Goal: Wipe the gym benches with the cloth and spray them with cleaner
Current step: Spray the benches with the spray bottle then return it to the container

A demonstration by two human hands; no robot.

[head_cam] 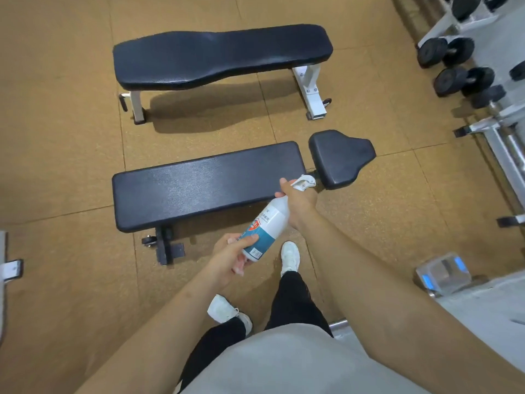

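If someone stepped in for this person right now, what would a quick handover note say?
Left hand: closed around the bottom of the spray bottle.
Right hand: gripping the bottle's neck at the trigger head, nozzle aimed toward the near bench.
Things: near bench with its separate seat pad straight ahead; far bench beyond it. No cloth is in view.
Done: cannot tell; neither bench shows clear wet marks.
Left: spray the near bench, then the far one, and find the cloth to wipe both.
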